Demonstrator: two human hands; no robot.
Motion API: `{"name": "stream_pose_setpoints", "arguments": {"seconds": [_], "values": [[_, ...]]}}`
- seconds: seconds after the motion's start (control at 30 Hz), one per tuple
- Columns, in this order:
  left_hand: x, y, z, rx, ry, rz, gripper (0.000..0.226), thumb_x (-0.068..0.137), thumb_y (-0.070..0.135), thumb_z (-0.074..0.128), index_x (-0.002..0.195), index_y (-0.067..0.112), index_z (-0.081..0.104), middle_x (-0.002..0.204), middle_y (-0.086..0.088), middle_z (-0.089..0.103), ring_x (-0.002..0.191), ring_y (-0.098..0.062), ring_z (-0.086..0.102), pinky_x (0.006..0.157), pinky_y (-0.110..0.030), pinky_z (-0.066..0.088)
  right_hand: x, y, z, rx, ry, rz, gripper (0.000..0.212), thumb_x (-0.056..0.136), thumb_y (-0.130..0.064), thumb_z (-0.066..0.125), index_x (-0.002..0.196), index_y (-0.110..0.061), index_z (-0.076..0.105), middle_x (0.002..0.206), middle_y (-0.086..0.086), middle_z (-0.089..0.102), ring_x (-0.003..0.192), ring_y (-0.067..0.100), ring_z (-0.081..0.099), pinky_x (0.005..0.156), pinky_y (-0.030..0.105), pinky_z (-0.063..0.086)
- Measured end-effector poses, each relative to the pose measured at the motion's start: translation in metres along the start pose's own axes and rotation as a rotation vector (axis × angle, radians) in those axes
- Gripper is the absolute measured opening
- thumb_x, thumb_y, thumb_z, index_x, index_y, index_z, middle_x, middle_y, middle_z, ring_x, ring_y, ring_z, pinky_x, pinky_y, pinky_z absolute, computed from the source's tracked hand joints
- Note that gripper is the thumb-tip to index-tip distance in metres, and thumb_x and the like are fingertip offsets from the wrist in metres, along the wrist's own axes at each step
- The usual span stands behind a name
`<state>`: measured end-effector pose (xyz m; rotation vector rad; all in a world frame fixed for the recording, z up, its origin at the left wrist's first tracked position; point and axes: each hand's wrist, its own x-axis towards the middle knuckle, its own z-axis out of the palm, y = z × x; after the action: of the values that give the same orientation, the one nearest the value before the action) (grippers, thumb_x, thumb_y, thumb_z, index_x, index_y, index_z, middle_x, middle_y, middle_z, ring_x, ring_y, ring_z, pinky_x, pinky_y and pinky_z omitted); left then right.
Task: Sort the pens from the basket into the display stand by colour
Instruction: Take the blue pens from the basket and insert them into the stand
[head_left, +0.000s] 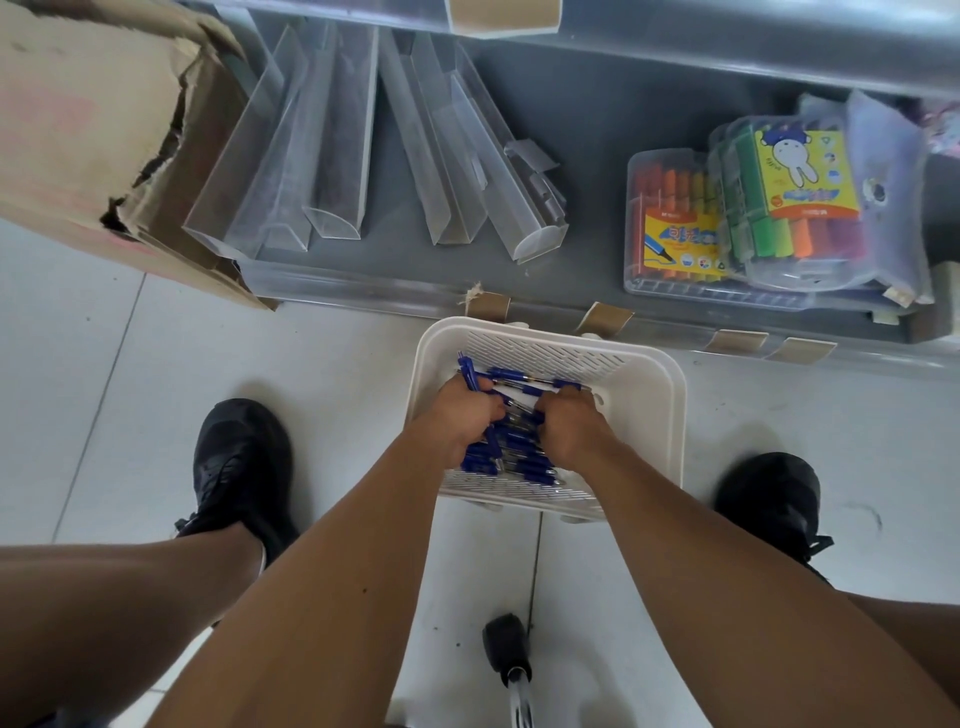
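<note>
Two shoes (240, 470) beside basket (655, 415)

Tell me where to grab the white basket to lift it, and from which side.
Grip the white basket by its broad rolled rim on the two side walls, coming down from above with fingers hooked under the lip. The slotted walls flare outward and look thin, so squeezing them would probably flex. Both the left hand and right hand are now inside, closed around the blue pens.

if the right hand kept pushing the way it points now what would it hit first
Probably the far slotted wall of the white plastic basket. The right hand grips blue pens and points forward into it; depth is unclear.
</note>
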<state>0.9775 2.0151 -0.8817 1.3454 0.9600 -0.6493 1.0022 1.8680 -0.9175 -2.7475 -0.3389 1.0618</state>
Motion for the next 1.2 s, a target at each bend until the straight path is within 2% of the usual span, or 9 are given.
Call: {"name": "stream_pose_setpoints", "arguments": {"seconds": [0.2, 0.37, 0.57, 0.63, 0.77, 0.87, 1.0, 1.1, 1.2], "values": [[0.003, 0.002, -0.002, -0.05, -0.004, -0.024, 0.026, 0.087, -0.005, 0.058, 0.095, 0.02, 0.056, 0.109, -0.014, 0.066, 0.103, -0.029, 0.064, 0.09, -0.043, 0.054, -0.001, -0.003, -0.001, 0.065, 0.002, 0.005, 0.021, 0.091, -0.014, 0.06, 0.112, -0.014, 0.062, 0.112, 0.011, 0.065, 0.099, 0.028, 0.062, 0.093, 0.037, 0.051], [0.002, 0.002, -0.002, -0.07, -0.003, -0.009, 0.024, 0.088, -0.006, 0.055, 0.093, 0.018, 0.055, 0.102, -0.012, 0.066, 0.099, -0.026, 0.064, 0.086, -0.039, 0.054, -0.001, -0.003, -0.003, 0.09, -0.004, 0.004, 0.021, 0.092, -0.013, 0.058, 0.113, -0.012, 0.064, 0.111, 0.012, 0.067, 0.099, 0.028, 0.063, 0.09, 0.034, 0.05], [0.0, 0.003, -0.003, 0.024, -0.002, -0.002, 0.021, 0.09, -0.004, 0.054, 0.084, 0.015, 0.059, 0.095, -0.013, 0.065, 0.093, -0.027, 0.061, 0.086, -0.04, 0.053, -0.006, 0.006, -0.015, 0.38, -0.085, 0.001, 0.021, 0.094, -0.013, 0.058, 0.113, -0.015, 0.069, 0.106, 0.006, 0.068, 0.089, 0.019, 0.058, 0.079, 0.025, 0.042], [-0.001, 0.003, -0.004, 0.058, -0.014, -0.006, 0.02, 0.09, -0.004, 0.054, 0.085, 0.012, 0.064, 0.097, -0.014, 0.068, 0.093, -0.029, 0.063, 0.088, -0.042, 0.054, -0.008, 0.005, -0.021, 0.478, -0.135, -0.017, 0.02, 0.092, -0.012, 0.062, 0.11, -0.016, 0.07, 0.101, 0.004, 0.069, 0.09, 0.021, 0.062, 0.078, 0.027, 0.046], [-0.005, 0.005, -0.004, -0.043, -0.108, 0.043, 0.027, 0.089, -0.008, 0.054, 0.106, 0.007, 0.068, 0.103, -0.014, 0.072, 0.093, -0.029, 0.068, 0.072, -0.034, 0.058, -0.013, -0.004, -0.026, 0.649, -0.186, -0.065, 0.021, 0.084, -0.006, 0.069, 0.096, -0.023, 0.071, 0.1, 0.006, 0.073, 0.098, 0.027, 0.067, 0.095, 0.043, 0.053], [-0.006, 0.006, -0.004, -0.139, -0.112, 0.055, 0.022, 0.093, -0.005, 0.053, 0.106, 0.009, 0.065, 0.101, -0.012, 0.07, 0.092, -0.025, 0.066, 0.07, -0.03, 0.056, -0.015, -0.011, -0.032, 0.631, -0.211, -0.101, 0.022, 0.083, -0.006, 0.069, 0.101, -0.019, 0.072, 0.101, 0.004, 0.073, 0.096, 0.021, 0.066, 0.092, 0.035, 0.053], [-0.007, 0.007, -0.004, -0.155, -0.084, 0.036, 0.016, 0.098, -0.001, 0.049, 0.109, 0.003, 0.061, 0.094, -0.011, 0.066, 0.082, -0.021, 0.065, 0.063, -0.028, 0.056, -0.014, -0.016, -0.038, 0.608, -0.226, -0.114, 0.02, 0.088, -0.011, 0.062, 0.102, -0.018, 0.076, 0.094, -0.001, 0.073, 0.081, 0.008, 0.065, 0.068, 0.016, 0.046], [-0.006, 0.008, -0.003, -0.168, -0.054, 0.023, 0.018, 0.099, -0.003, 0.044, 0.096, 0.008, 0.058, 0.088, -0.008, 0.063, 0.083, -0.02, 0.062, 0.066, -0.029, 0.055, -0.008, -0.011, -0.03, 0.437, -0.006, -0.03, 0.017, 0.094, -0.019, 0.056, 0.096, -0.02, 0.073, 0.094, 0.001, 0.071, 0.084, 0.017, 0.064, 0.076, 0.028, 0.051], [-0.004, 0.008, -0.002, -0.165, -0.025, 0.001, 0.02, 0.098, -0.003, 0.045, 0.104, 0.01, 0.06, 0.093, -0.009, 0.066, 0.09, -0.02, 0.064, 0.07, -0.03, 0.055, -0.004, -0.003, -0.021, 0.235, 0.099, 0.003, 0.023, 0.093, -0.012, 0.055, 0.111, -0.02, 0.067, 0.107, 0.006, 0.069, 0.097, 0.027, 0.064, 0.093, 0.039, 0.052]]}}
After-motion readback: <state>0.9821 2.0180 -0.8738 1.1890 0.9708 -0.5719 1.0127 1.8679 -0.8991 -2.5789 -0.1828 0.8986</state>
